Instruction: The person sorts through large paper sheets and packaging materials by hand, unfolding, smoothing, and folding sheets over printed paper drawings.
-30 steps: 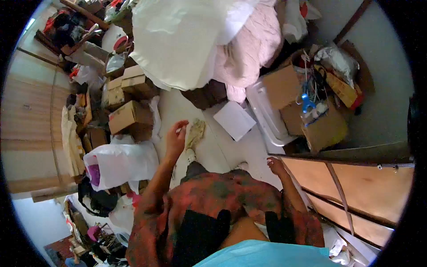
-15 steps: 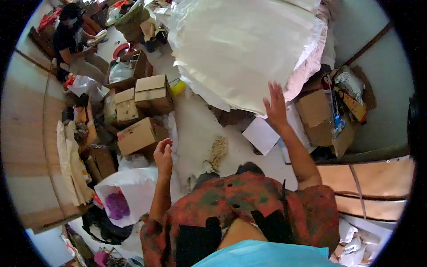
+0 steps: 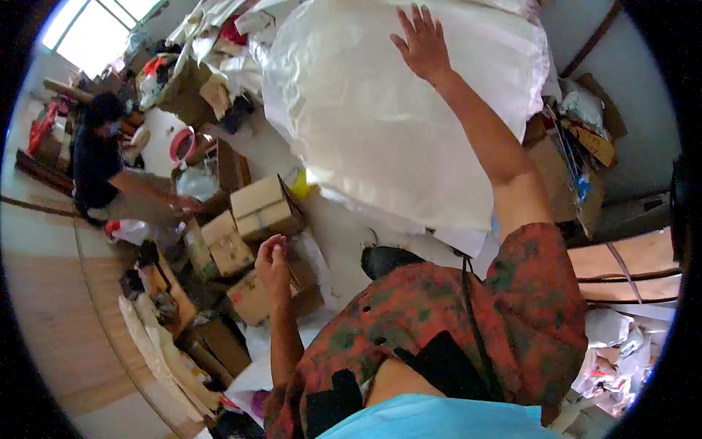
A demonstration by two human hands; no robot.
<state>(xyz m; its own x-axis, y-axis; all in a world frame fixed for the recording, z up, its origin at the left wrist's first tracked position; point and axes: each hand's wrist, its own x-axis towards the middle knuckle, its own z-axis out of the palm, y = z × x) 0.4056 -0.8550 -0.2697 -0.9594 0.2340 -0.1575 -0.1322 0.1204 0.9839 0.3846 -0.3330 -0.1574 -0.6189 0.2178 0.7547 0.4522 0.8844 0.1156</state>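
Observation:
My right hand (image 3: 423,45) is stretched out with its fingers spread over the far part of a large white sheet (image 3: 395,139). Nothing is held in it, and I cannot tell whether the palm touches the sheet. The sheet is wrinkled at its left edge and lies over a broad raised pile or surface. My left hand (image 3: 273,263) hangs in the air with loosely curled fingers, just in front of cardboard boxes (image 3: 265,208). Nothing shows between those fingers.
At the left a person (image 3: 102,161) in a dark top bends by an opened carton (image 3: 230,172). A pink ring-shaped object (image 3: 182,145) is near them. Cartons with bags and scraps (image 3: 585,117) stand along the right wall. Folded cream cloth (image 3: 157,351) lies lower left.
My right hand has reached forward from the sheet's near edge to its far part. My view has shifted, with my body closer to the sheet. The other person's arm has reached toward the cartons.

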